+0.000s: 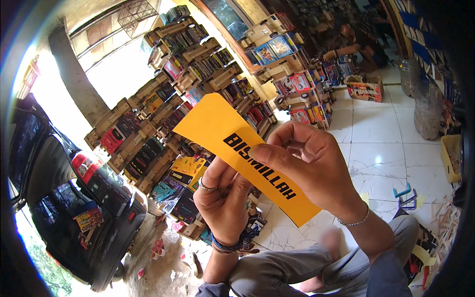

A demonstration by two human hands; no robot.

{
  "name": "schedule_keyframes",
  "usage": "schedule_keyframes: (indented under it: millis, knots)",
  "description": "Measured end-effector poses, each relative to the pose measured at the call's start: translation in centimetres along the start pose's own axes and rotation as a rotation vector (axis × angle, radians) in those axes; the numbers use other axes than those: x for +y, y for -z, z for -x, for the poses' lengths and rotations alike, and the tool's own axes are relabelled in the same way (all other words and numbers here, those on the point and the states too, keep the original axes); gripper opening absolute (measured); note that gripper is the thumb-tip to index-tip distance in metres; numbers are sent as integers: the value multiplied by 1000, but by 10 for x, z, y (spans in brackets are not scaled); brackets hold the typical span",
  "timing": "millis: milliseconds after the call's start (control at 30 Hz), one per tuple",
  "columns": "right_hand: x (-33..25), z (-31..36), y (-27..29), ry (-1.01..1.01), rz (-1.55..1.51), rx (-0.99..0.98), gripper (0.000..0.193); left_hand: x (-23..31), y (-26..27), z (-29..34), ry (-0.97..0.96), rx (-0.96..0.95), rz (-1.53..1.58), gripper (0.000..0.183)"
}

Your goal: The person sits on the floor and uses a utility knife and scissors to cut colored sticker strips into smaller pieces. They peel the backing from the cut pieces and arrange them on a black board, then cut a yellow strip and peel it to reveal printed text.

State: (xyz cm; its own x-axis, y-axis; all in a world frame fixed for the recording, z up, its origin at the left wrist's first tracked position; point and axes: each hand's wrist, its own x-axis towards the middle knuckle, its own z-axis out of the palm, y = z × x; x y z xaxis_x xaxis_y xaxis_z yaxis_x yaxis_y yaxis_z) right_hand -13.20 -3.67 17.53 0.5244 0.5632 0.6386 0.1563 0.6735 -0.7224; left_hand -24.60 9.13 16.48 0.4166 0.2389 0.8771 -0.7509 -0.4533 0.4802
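Both hands hold up a flared orange-yellow sticker strip (pixel 210 120) with black lettering, tilted down to the right in front of me. My left hand (pixel 222 198), with a ring and dark wristbands, grips its lower edge from beneath, fingers behind it. My right hand (pixel 311 166), with a chain bracelet, pinches the middle, its thumb lying across the lettering. The strip's upper left end and lower right end stick out free. Whether a backing layer is being parted from it I cannot tell.
Stacks of wooden toy trucks (pixel 183 54) fill the left and centre. At left stands a dark car (pixel 99 213) with its tailgate up. Beyond, a person (pixel 358 47) crouches near a cardboard box (pixel 366 89). Wood scraps (pixel 448 222) lie right of my crossed legs on the tiled floor (pixel 376 128).
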Motion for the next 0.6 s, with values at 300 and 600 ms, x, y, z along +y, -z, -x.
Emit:
schedule_keyframes:
  millis: [300,600]
  knots:
    - [-2,-2,-2,16,9,25,20,1,1,0,-15,-16,-31,44]
    - [-5,-1,-4,-2,-6,44,21,-1,1,2,-34,-6,-46,44]
